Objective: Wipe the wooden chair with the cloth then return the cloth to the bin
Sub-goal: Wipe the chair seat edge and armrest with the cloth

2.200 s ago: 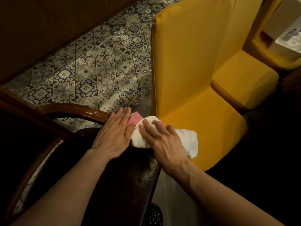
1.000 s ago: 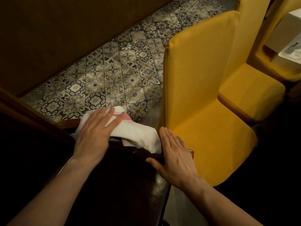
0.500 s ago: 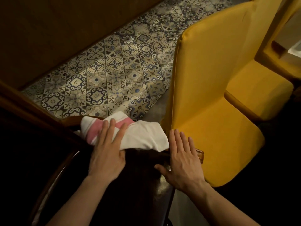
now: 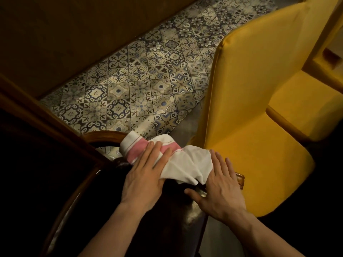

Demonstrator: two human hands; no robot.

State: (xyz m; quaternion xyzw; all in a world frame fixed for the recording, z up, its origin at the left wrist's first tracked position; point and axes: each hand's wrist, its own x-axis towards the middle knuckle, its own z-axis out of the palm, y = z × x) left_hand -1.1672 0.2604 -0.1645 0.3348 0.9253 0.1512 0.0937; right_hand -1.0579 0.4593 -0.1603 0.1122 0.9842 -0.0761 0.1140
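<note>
The left hand (image 4: 143, 179) has slid the cloth (image 4: 174, 158) to the right, so it now touches the right hand (image 4: 220, 190). The left hand lies flat and open on the cloth, pressing it on the dark wooden chair (image 4: 130, 210). The right hand lies flat and open on the chair, holding nothing. There is one cloth, two hands, and two yellow chairs (image 4: 256, 108) close by.

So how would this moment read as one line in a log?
step: wiping | left hand: flat on cloth | right hand: flat on chair | bin: not seen
</note>
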